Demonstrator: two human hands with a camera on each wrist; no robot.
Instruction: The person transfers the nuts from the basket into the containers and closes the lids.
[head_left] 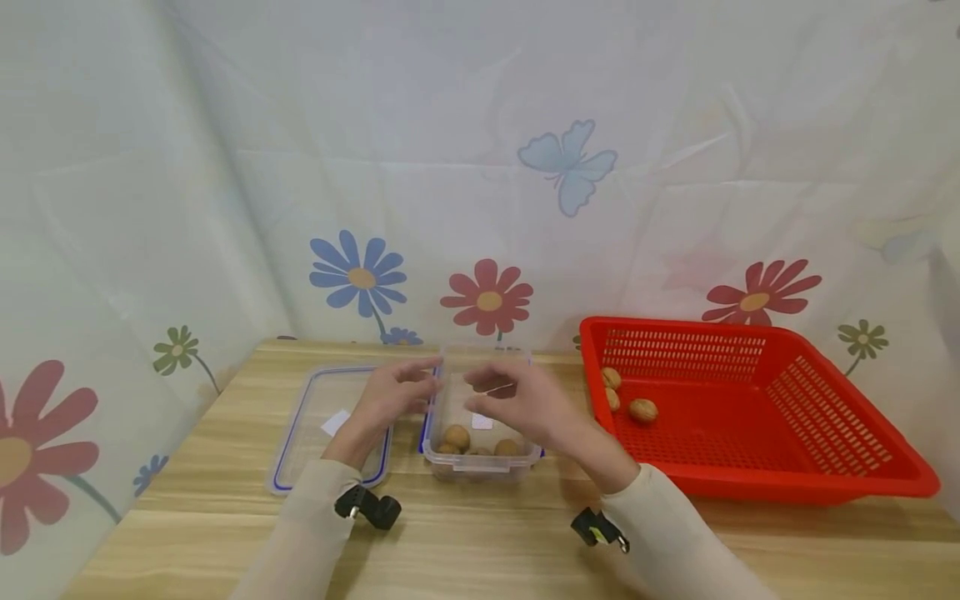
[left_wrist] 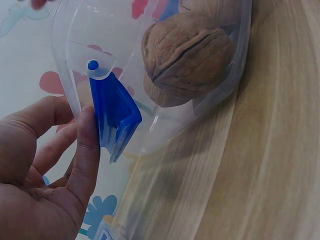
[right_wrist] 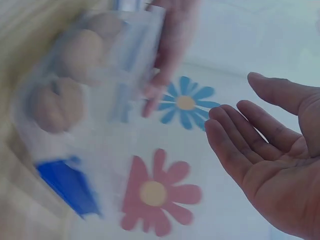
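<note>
A clear plastic food box (head_left: 480, 460) with blue side latches stands on the table, its top uncovered. Several walnuts (head_left: 456, 437) lie in its near end. Beside the box's left rim is my left hand (head_left: 390, 396), fingers loosely extended; in the left wrist view its fingertips come close to the rim and the blue latch (left_wrist: 114, 117), but contact is hard to confirm. My right hand (head_left: 528, 404) hovers over the box's right side, holding nothing. The right wrist view shows that palm and its slightly bent fingers (right_wrist: 230, 142) apart from the box.
A clear lid (head_left: 296, 446) with a blue seal lies left of the box, partly behind the left forearm. On the right stands a red plastic basket (head_left: 750, 483) with a few walnuts (head_left: 642, 410) at its left side. Behind the table hangs a flowered cloth (head_left: 420, 100).
</note>
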